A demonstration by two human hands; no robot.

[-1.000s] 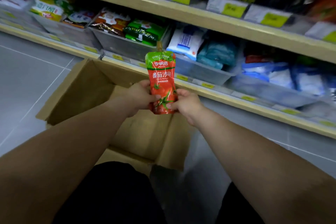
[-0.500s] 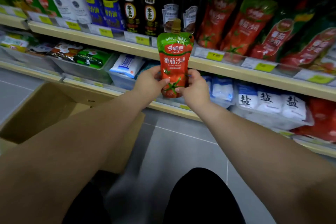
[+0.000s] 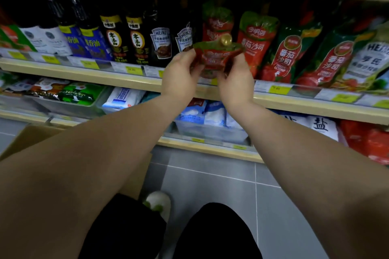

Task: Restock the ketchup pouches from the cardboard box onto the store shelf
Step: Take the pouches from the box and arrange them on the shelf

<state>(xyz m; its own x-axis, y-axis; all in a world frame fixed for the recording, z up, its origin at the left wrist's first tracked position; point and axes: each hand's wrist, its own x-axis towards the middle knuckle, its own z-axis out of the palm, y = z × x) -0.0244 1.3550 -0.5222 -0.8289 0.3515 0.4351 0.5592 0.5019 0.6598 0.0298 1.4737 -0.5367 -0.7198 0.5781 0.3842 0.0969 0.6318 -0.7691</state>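
Note:
Both my hands hold one red ketchup pouch (image 3: 216, 57) with a green top and a gold cap, tipped back toward the shelf. My left hand (image 3: 181, 78) grips its left edge and my right hand (image 3: 235, 82) grips its right edge. The pouch is at the front lip of the middle shelf (image 3: 130, 82), just before a row of matching ketchup pouches (image 3: 255, 42) standing there. The cardboard box (image 3: 31, 136) sits on the floor at the lower left, mostly hidden by my left arm.
Dark sauce bottles (image 3: 134, 40) fill the shelf to the left of the ketchup row. Larger ketchup bags (image 3: 288, 54) lean at the right. Below, salt bags (image 3: 320, 128) and snack packs lie in clear bins. Grey tiled floor (image 3: 210, 185) lies under my knees.
Both hands have carried the pouch up from over the box to the middle shelf and tipped it backward. My view has swung up and to the right, away from the box.

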